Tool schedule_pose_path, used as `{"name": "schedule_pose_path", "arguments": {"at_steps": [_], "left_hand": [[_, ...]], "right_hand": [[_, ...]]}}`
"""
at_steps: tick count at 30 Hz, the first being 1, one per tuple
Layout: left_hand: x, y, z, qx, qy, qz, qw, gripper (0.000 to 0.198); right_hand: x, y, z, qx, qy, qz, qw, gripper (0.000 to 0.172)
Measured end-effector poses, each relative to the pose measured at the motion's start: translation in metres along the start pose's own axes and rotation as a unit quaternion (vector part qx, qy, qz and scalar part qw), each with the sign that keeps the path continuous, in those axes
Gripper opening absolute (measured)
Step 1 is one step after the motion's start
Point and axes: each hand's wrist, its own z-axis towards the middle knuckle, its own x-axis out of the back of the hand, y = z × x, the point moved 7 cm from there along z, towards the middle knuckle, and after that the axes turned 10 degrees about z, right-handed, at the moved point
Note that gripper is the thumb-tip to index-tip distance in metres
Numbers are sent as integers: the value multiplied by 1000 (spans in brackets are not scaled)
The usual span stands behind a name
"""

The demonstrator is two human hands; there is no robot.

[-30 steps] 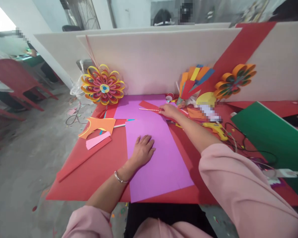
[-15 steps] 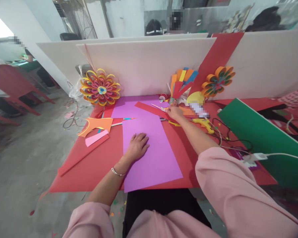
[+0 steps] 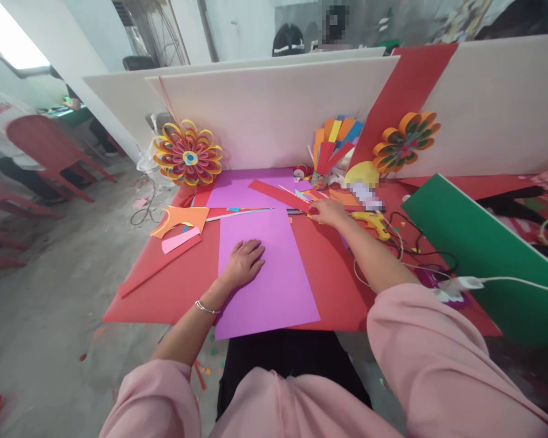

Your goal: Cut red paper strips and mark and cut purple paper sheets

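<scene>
My left hand (image 3: pixel 244 263) lies open, its fingers spread flat on a purple paper sheet (image 3: pixel 274 292) near the table's front. My right hand (image 3: pixel 329 213) is stretched farther out, fingers curled down beside the near end of a red paper strip (image 3: pixel 278 193). What those fingers hold, if anything, is too small to make out; a bit of yellow shows by the fingertips. A second purple sheet (image 3: pixel 237 187) lies behind the first. Just right of my right hand is a yellow glue gun (image 3: pixel 375 225).
A red-covered table (image 3: pixel 178 286) carries orange cut paper (image 3: pixel 180 220) and a pink strip (image 3: pixel 181 239). Paper flowers (image 3: pixel 189 158) lean on white boards (image 3: pixel 274 109), near a cup of coloured strips (image 3: pixel 318 180). A green board (image 3: pixel 475 249) and a power strip (image 3: pixel 461 285) with cords lie right.
My right hand has drawn back slightly toward me and to the right. My left hand stays flat on the purple sheet. The camera view has shifted a little.
</scene>
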Motion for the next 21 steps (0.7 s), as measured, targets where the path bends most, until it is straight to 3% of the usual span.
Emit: {"name": "schedule_pose_path", "arguments": {"at_steps": [5,11,21], "left_hand": [[-2,-3,-1,6,7,-2,1000,44],[-3,-4,-2,2,12,4,1000,45],[-1,-3,-3,5,11,8,1000,44]], "right_hand": [[0,0,4,36,-18,-15,999,24],[5,9,1,9,5,-34,999,56],[16,18,13,-1,-15,-40,999,61]]}}
